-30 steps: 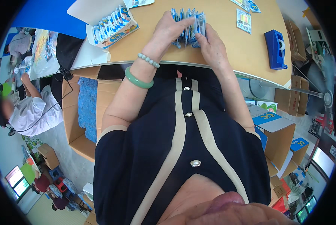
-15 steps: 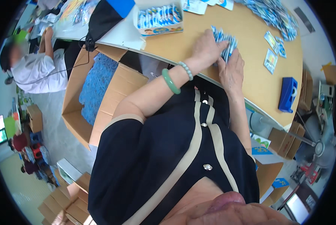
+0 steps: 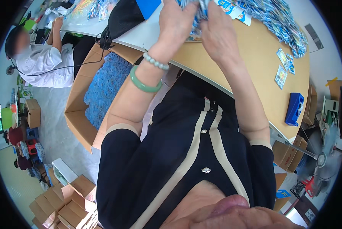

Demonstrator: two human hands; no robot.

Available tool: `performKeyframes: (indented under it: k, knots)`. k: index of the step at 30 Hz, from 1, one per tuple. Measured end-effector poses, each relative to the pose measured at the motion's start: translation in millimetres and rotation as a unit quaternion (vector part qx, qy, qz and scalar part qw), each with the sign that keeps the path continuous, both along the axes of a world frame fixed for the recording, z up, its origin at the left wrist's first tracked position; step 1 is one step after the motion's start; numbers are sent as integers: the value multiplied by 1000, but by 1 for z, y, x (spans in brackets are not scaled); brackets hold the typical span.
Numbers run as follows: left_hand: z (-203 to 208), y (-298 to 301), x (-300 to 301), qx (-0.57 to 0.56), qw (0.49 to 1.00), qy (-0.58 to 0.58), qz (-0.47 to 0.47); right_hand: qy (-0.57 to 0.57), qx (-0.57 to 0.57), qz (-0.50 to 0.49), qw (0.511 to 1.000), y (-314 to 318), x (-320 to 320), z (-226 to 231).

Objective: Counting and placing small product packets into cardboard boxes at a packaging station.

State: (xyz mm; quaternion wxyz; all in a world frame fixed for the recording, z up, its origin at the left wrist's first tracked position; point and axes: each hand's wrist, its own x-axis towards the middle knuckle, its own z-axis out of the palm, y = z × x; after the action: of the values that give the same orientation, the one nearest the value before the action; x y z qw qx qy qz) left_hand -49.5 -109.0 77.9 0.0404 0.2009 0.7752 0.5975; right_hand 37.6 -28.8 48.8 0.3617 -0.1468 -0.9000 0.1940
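Both my hands are at the far side of the table, closed round a bundle of small blue-and-white packets (image 3: 200, 14) standing side by side. My left hand (image 3: 175, 24), with a beaded bracelet and a green bangle on its wrist, grips the bundle's left side. My right hand (image 3: 220, 36) presses on its right side. Under the hands, a sliver of the small display box (image 3: 194, 38) shows; the rest of it is hidden. To the right of my hands lie printed cards (image 3: 243, 17) and a large heap of similar packets (image 3: 278, 24).
A few loose packets (image 3: 281, 76) and a blue tape dispenser (image 3: 294, 108) sit on the table's right part. Left of me stands an open carton (image 3: 77, 110) holding blue material (image 3: 106, 87). A black bag (image 3: 123, 23) lies at the table's left. Another person (image 3: 45, 63) sits at far left.
My hands have carried the bundle of packets away from the table's near edge, further up and left, over the display box. My view has shifted slightly.
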Motion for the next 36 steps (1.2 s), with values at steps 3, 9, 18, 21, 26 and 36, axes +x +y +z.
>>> performKeyframes:
  k: [3,9,18,21,26,36]
  knots:
    - [-57,6,-57,-128,987,84,-40,-170,32,-51,984,-4,-47,-10]
    - [-87,5,-62,-272,933,235,-24,-315,122,-130,932,-9,-76,-43]
    - [-84,5,-75,-93,880,427,-188,-231,190,-84,951,7,-45,-59]
    - [-87,6,-81,-73,899,352,-252,-141,179,-77,971,8,-29,-61]
    - [-89,21,-81,-88,895,354,-258,-176,193,-118,958,22,-30,-69]
    - [-98,12,-70,-200,817,511,-177,-27,93,-27,995,55,-21,-59]
